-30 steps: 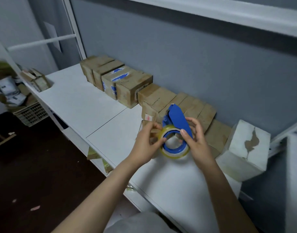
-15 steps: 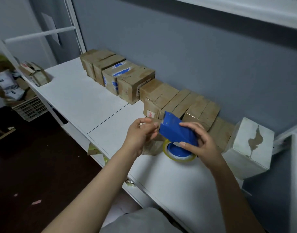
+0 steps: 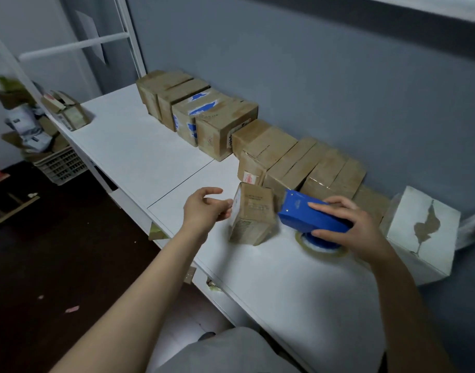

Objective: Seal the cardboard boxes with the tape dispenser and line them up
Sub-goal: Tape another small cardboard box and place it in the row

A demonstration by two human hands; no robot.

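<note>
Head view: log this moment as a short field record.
left hand: fingers loosely curled, holds nothing, fingertips by the small cardboard box; contact unclear
right hand: grips the blue tape dispenser, roll downward near the white table
row of cardboard boxes: along the wall, behind the small cardboard box
white box: right end

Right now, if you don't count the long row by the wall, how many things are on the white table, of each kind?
Blue tape dispenser: 1
Brown cardboard boxes: 2, a small box beside the dispenser and an open box at the far left edge
White box: 1
Total: 4
</note>
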